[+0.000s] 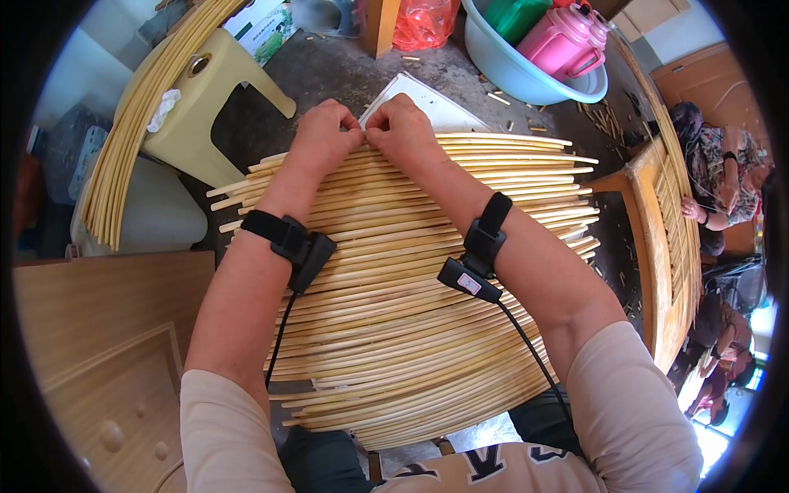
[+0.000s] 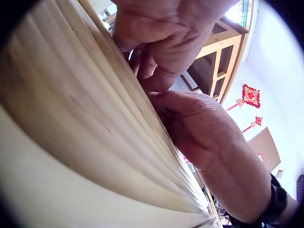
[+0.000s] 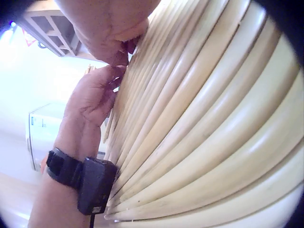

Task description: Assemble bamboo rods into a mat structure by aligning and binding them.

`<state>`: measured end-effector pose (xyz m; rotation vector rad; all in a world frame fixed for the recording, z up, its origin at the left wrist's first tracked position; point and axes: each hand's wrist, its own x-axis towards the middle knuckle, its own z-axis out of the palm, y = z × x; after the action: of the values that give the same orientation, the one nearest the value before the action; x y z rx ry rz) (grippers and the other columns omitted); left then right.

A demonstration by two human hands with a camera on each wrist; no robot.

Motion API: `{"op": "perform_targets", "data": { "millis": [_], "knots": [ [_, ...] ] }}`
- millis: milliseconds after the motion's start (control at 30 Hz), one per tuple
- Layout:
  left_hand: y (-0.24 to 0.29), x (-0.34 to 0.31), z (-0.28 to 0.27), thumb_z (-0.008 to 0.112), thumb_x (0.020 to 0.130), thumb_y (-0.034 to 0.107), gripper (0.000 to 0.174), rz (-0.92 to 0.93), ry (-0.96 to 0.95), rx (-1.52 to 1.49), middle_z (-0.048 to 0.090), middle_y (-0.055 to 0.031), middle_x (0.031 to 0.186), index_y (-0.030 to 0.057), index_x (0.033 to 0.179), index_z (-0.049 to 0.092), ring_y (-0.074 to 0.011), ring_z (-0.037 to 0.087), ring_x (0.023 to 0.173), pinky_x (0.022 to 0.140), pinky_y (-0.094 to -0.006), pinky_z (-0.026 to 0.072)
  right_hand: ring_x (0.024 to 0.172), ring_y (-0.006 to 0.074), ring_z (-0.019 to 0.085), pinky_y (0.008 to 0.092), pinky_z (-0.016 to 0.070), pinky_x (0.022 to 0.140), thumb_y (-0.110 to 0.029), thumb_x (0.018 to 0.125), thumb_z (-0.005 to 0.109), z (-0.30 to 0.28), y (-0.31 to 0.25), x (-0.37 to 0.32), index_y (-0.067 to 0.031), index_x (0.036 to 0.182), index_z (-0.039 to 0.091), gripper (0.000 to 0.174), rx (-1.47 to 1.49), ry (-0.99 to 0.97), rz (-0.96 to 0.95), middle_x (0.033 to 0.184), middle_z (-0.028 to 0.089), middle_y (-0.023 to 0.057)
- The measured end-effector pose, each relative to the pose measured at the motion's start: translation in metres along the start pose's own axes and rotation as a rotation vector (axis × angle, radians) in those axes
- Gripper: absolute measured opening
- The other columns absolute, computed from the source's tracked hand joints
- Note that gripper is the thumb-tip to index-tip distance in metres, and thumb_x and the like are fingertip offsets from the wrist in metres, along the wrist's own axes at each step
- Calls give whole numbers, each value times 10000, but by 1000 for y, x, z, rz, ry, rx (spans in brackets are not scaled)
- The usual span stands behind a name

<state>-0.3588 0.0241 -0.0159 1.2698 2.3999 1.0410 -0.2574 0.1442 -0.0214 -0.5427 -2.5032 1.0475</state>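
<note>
Many slim pale wooden rods lie side by side as a wide, slightly bowed mat (image 1: 394,271) across the lap. At its far edge, my left hand (image 1: 329,135) and right hand (image 1: 403,135) meet almost fingertip to fingertip. Both have curled fingers and grip at the outermost rods. From the left wrist view, the left hand (image 2: 166,33) reaches over the edge with the right hand (image 2: 199,123) beside it. The right wrist view has the left hand (image 3: 90,95) bent in towards the right hand's fingers. Anything finer between the fingertips is hidden.
A cream stool (image 1: 205,90) carries a bundle of long rods (image 1: 140,140) at left. A blue basin (image 1: 526,74) with a pink jug (image 1: 567,41) stands at the far right, among cut stick pieces on the floor. A wooden frame (image 1: 645,230) and another person (image 1: 723,172) are at right.
</note>
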Motion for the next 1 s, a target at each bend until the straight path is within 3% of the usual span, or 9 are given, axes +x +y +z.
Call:
{"op": "perform_targets", "data": {
  "millis": [133, 200, 300, 633, 933, 1000],
  "knots": [
    [-3, 7, -4, 659, 696, 187, 177, 20, -38, -74, 626, -154, 811, 19, 751, 663, -320, 611, 752, 696, -360, 483, 806, 314, 588, 379, 500, 735, -59, 663, 662, -4, 2, -4, -37, 710, 650, 53, 198, 51, -61, 861, 557, 140],
    [7, 10, -15, 639, 757, 151, 188, -214, -289, -142, 611, -85, 860, -5, 862, 638, -180, 569, 805, 727, -292, 449, 793, 310, 581, 371, 498, 709, -55, 658, 664, -7, 2, -7, -31, 692, 632, 52, 132, 26, -155, 856, 551, 136],
    [9, 15, -18, 636, 766, 140, 190, -320, -385, -221, 624, -71, 885, -4, 889, 640, -155, 560, 817, 733, -274, 441, 790, 312, 580, 376, 495, 702, -62, 654, 668, -5, 5, -9, -33, 688, 629, 59, 91, 59, -218, 849, 550, 134],
    [3, 13, -16, 640, 774, 131, 168, -296, -391, -354, 638, -51, 821, 0, 880, 650, -135, 561, 777, 721, -256, 436, 785, 315, 575, 384, 486, 703, -67, 678, 644, 5, 9, -8, -9, 682, 610, 67, 105, 110, -242, 834, 555, 137],
    [8, 14, -13, 654, 752, 154, 167, -256, -262, -90, 631, -50, 736, -4, 806, 655, -126, 545, 709, 675, -274, 440, 781, 328, 571, 386, 483, 699, -54, 692, 619, -2, 8, -6, -15, 711, 605, 46, 156, 66, -161, 830, 546, 146],
    [8, 16, -12, 664, 726, 151, 168, -355, -259, -136, 624, -48, 710, -9, 773, 653, -129, 542, 690, 662, -279, 435, 780, 325, 573, 384, 486, 704, -55, 686, 621, -3, 9, -6, -22, 706, 612, 40, 133, 60, -160, 829, 543, 143]
  ]
}}
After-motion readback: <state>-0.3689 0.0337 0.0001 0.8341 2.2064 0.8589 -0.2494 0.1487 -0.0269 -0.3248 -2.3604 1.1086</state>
